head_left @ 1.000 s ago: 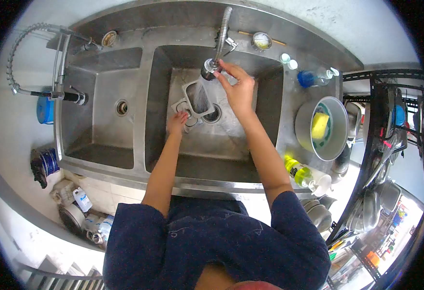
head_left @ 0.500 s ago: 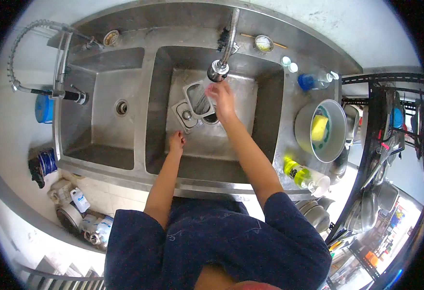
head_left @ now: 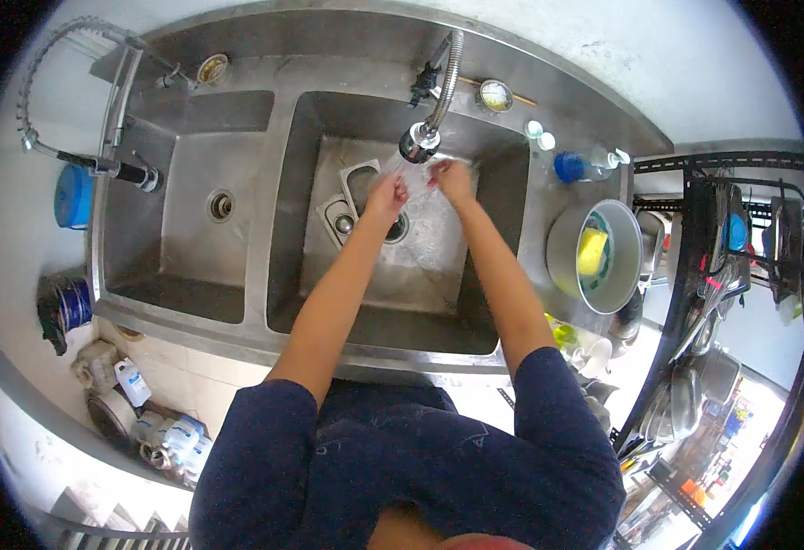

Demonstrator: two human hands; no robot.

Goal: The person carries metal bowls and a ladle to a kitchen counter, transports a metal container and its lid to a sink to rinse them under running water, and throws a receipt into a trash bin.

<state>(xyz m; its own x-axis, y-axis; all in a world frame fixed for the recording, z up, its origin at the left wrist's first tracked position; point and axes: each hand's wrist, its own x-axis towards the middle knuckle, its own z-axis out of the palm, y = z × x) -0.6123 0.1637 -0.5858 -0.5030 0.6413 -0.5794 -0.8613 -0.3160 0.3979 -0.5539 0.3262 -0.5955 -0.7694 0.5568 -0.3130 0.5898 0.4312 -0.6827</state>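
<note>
Compared with half a second before, the left hand [head_left: 389, 194] had been raised from the near left part of the right basin [head_left: 411, 284] to a place just below the spray head [head_left: 419, 144]. The right hand [head_left: 451, 181] had been shifted rightward, clear of the pan [head_left: 359, 186], so that both hands were now held near each other under the spray head, with falling water seen between them. The left hand's fingers were curled, the right hand's loosely bent; whether anything was held in either cannot be told, as both were blurred.

One pan was set in the right basin, left of its middle and toward the back edge, partly covered from view by the left hand. One lid [head_left: 336, 220] was placed beside it, nearer the basin's left edge.

Two basins were counted, the left basin [head_left: 205, 170] being the narrower, each with one drain. Two hoses were counted, one coiled hose [head_left: 24, 96] at the left and one ribbed hose [head_left: 451, 78] above the right basin. Along the bench's back edge one dish [head_left: 212, 68] and one bowl [head_left: 494, 96] were seen; toward its back right corner, two caps [head_left: 546, 140] and one blue bottle [head_left: 585, 167]. By the right edge one pot [head_left: 636, 261] was placed, with one sponge [head_left: 592, 251] in it.
</note>
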